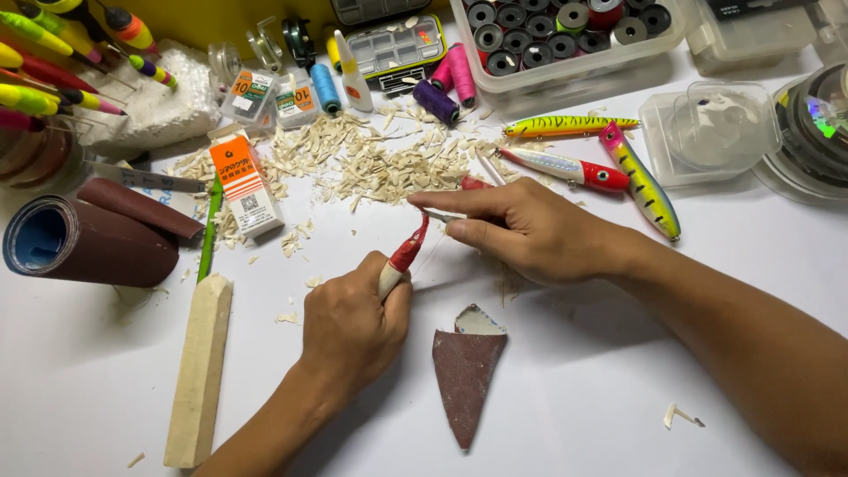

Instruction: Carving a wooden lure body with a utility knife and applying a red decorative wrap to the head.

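Tabletop [574,389]: smooth, matt white. Wood shavings [371,159]: pale, dry, rough-edged. Wooden block [201,371] near the left edge: bare, unfinished, matt. Folded sandpaper piece [464,375]: coarse reddish-brown grit face, pale paper backing. Sandpaper roll [88,243]: same abrasive outside, blue backing inside. Small lure body [402,258] in left hand [353,327]: glossy red paint, bare pale lower end. Finished lures [640,181]: glossy lacquered paint. Storage boxes [707,132]: clear smooth plastic. Thread spools [437,99]: fibrous, matt.

Left hand [353,322] grips red-white lure [402,259]; right hand [521,231] pinches blade [442,214].
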